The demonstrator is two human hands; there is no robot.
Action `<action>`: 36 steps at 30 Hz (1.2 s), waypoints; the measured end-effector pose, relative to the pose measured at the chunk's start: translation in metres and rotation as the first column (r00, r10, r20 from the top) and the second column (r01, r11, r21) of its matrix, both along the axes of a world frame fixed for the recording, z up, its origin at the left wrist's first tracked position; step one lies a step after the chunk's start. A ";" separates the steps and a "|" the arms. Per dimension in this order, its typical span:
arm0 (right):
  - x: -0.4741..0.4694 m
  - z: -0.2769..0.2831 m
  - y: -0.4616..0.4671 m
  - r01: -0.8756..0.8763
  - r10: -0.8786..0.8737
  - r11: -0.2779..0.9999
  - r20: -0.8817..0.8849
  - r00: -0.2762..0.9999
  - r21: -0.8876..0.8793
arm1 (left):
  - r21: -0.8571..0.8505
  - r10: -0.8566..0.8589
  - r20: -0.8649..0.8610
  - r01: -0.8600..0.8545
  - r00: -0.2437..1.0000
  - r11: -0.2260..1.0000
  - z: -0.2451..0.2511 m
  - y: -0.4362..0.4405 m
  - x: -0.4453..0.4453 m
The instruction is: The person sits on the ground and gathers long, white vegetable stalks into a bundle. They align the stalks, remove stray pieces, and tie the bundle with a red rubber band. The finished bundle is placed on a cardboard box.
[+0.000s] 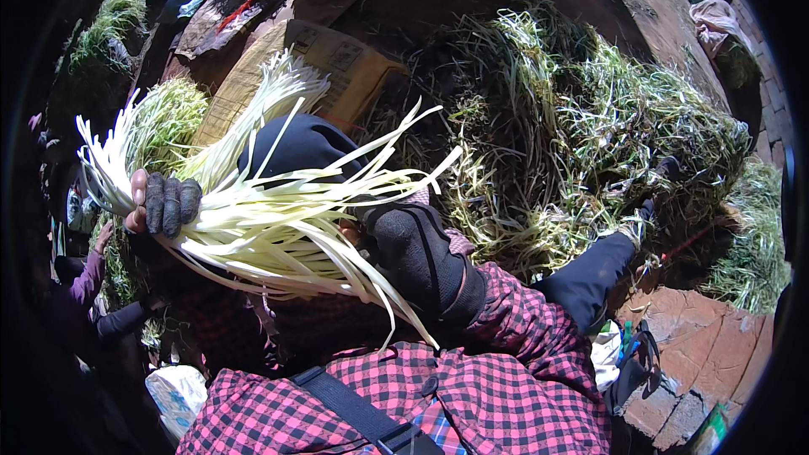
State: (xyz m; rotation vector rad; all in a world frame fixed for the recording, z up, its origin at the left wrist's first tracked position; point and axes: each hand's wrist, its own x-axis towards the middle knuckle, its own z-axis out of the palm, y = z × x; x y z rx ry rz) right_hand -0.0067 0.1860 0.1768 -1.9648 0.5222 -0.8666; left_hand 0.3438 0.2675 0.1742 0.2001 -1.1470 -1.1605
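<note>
My left hand [169, 205], in a dark glove with bare fingertips showing, is closed around a bunch of pale yellow-white leafy stalks [272, 221], apparently blanched chives. White stem ends stick out to the left of the fist, and the long leaves fan out to the right. My right hand [407, 243], also dark-gloved, is bent against the leaf side of the bunch. Leaves cover most of its fingers, so its grip is unclear. Just beyond, a second bunch of white stalks [278, 91] lies across a yellow printed sack [360, 69], beside my dark-trousered knee [297, 145].
A large heap of green and dried leaves [600, 120] spreads to the right, by my outstretched leg [591, 278]. More yellow-green stalks [167, 114] lie at left. Another person's purple sleeve [88, 278] shows at the left edge. Reddish bricks [695, 341] lie lower right.
</note>
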 end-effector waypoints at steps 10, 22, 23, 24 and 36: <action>-0.029 -0.076 -0.035 0.317 -0.317 0.945 -0.484 0.816 -0.085 | 0.053 0.200 0.013 -0.200 0.980 0.978 0.006 0.003 -0.003; -0.077 -0.077 -0.038 0.258 -0.189 0.932 -0.267 0.945 0.253 | 0.183 0.402 0.117 -0.418 0.908 0.890 0.000 0.069 0.117; -0.075 -0.076 -0.036 0.204 -0.144 0.922 -0.198 0.969 0.327 | 0.158 0.354 0.129 -0.372 0.926 0.915 0.001 0.068 0.120; -0.073 -0.075 -0.034 0.152 -0.095 0.925 -0.174 0.980 0.349 | 0.134 0.306 0.139 -0.324 0.942 0.936 0.005 0.064 0.119; -0.098 -0.073 -0.036 0.220 -0.159 0.934 -0.222 0.962 0.281 | -0.184 -0.326 -0.054 0.311 0.944 0.932 0.103 -0.061 -0.129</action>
